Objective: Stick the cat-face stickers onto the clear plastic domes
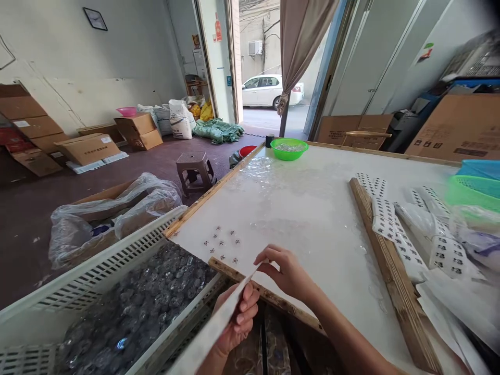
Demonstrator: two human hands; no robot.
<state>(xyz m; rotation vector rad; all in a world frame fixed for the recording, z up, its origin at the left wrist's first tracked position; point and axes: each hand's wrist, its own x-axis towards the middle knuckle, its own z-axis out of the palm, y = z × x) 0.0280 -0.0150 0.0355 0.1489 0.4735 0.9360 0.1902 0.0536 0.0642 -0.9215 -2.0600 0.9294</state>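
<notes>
My left hand [240, 317] is closed around a long white paper strip [221, 325], seen nearly edge-on at the front edge of the table. At the strip's upper end, my right hand [287, 273] pinches its tip between thumb and fingers. Whether the strip carries print is hidden by its angle. Just beyond the hands, several small transparent pieces with dark printed characters [221, 243] lie spread out on the white tabletop [300, 208]. At the left, a white plastic crate [97, 278] holds many dark, shiny, round items in clear wrapping [156, 286].
Wooden strips edge the table; a loose-looking wooden bar [385, 260] lies at the right. Beyond it are printed label strips [406, 245] and plastic bags. A green bowl [289, 149] stands at the far corner. A stool [196, 169] and a plastic-lined box [117, 213] are on the floor.
</notes>
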